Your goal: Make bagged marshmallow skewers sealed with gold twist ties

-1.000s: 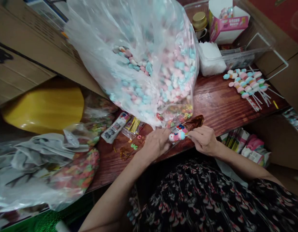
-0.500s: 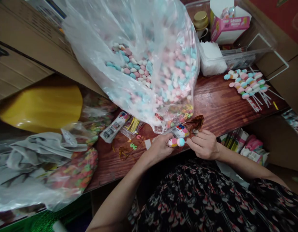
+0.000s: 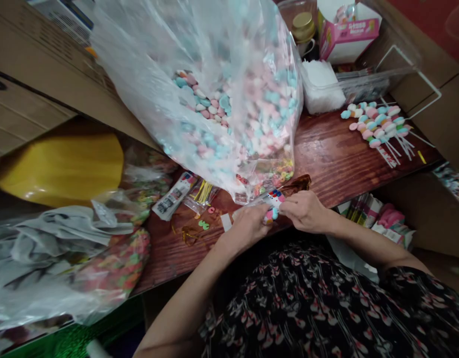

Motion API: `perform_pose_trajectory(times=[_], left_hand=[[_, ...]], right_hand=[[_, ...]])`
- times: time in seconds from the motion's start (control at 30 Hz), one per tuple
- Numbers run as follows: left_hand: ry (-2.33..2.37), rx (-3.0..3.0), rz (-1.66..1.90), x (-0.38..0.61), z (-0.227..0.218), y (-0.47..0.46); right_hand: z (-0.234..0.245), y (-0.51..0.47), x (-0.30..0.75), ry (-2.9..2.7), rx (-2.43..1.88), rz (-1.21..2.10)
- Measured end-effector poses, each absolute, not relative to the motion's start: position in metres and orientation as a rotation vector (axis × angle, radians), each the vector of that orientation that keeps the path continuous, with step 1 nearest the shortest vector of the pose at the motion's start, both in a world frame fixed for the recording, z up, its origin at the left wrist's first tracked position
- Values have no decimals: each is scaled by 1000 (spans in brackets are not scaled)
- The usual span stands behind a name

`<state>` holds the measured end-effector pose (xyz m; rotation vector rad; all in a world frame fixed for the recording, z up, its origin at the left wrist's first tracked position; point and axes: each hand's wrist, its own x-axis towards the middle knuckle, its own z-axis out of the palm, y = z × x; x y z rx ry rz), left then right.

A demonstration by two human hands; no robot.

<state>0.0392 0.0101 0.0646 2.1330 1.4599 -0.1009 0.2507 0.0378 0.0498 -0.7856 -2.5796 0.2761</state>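
Note:
My left hand (image 3: 252,223) is closed around a marshmallow skewer (image 3: 271,215), and only its pink, yellow and blue end shows past the fingers. My right hand (image 3: 304,211) is pinched close against that blue end; its fingertips hide what lies between them. Just behind both hands, a printed clear packaging bag (image 3: 274,196) lies near the right fingertips. A bundle of brown-gold twist ties (image 3: 298,184) rests on the table behind my right hand.
A large clear bag of pastel marshmallows (image 3: 214,109) fills the table's back. Finished-looking skewers (image 3: 378,122) lie at right by a clear plastic bin (image 3: 378,84). To the left are printed bags (image 3: 173,196), yellow ties (image 3: 203,191), green gummy rings (image 3: 203,224) and a candy bag (image 3: 117,263).
My right hand has moved left and slightly up, closer to my left hand. The white stick seen between the hands is now hidden, and less of the skewer shows. The view has shifted slightly.

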Motion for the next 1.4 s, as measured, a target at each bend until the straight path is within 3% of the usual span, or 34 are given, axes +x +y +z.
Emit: perform_pose_trajectory(times=[0.13, 0.4, 0.73, 0.97, 1.1, 1.23, 1.4], left_hand=[[1446, 2129, -166, 37, 67, 11], [1327, 1981, 137, 47, 58, 12], [1444, 1947, 371, 50, 64, 14], [1182, 1349, 579, 37, 87, 15], [1256, 995, 750, 33, 85, 8], [1352, 989, 1005, 41, 69, -1], [1443, 1066, 1329, 40, 62, -2]], right_hand=[[52, 49, 255, -2600, -672, 217], [51, 41, 234, -2571, -455, 185], [67, 56, 257, -2139, -555, 840], [75, 66, 258, -2082, -645, 804], [79, 71, 251, -2119, -618, 776], [78, 67, 231, -2126, -558, 730], [72, 54, 217, -1673, -758, 1024]])
